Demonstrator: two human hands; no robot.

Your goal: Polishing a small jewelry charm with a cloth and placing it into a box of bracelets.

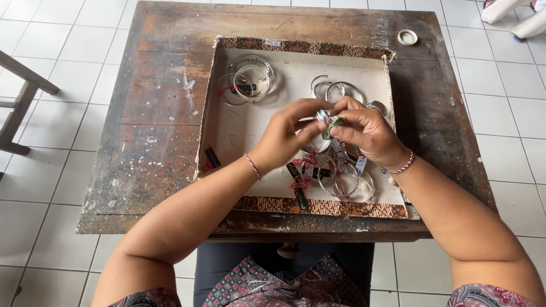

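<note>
Over a shallow cardboard tray [296, 46] with patterned edges, my left hand [287, 133] and my right hand [367, 132] meet, fingertips together. Between them I pinch a silver bangle [322, 116], and my right fingers press a small green piece [333, 125] against it. Under my hands lies a heap of silver bangles [341, 181] with red strings and black and white tags. A tied bundle of bangles [249, 81] rests at the tray's far left, and loose bangles [335, 88] lie at the far middle.
The tray sits on a worn wooden table [159, 113] on a white tiled floor. A small round lid [407, 37] lies at the table's far right corner. A black tag [212, 157] hangs at the tray's left edge. A wooden frame [20, 102] stands left.
</note>
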